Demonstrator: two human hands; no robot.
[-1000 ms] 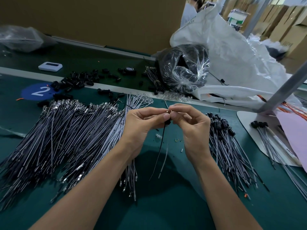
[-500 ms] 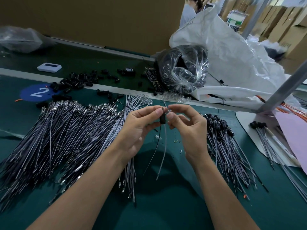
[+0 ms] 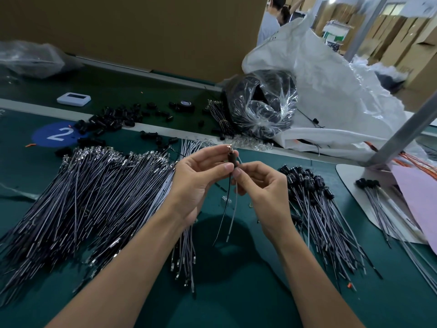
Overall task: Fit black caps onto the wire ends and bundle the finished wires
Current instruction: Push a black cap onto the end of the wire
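Both hands are raised over the green table point(image 3: 236, 297), near its middle. The left hand point(image 3: 201, 178) pinches a black cap point(image 3: 231, 158) between thumb and forefinger, its other fingers loosely curled. The right hand point(image 3: 262, 189) pinches just under the cap, where 2 thin wires point(image 3: 233, 214) come out and hang down free, their ends above the table. A small metal tip shows at the cap's top.

To the left, a broad pile of uncapped wires point(image 3: 94, 197) fans out on the table and runs under the left forearm. To the right, a bunch of capped wires point(image 3: 314, 204) lies just beside the right wrist, caps pointing far. Farther right, a smaller capped bunch point(image 3: 376, 197) rests on a white base plate point(image 3: 350, 176) beside a pink sheet point(image 3: 423, 200), under a slanting metal post point(image 3: 406, 131).

Beyond the hands, loose black caps point(image 3: 113, 119) are scattered around a blue sticker marked 2 point(image 3: 58, 134). Farther off are a white device point(image 3: 73, 99), a clear bag of black parts point(image 3: 260, 102) and a large white sack point(image 3: 335, 86).
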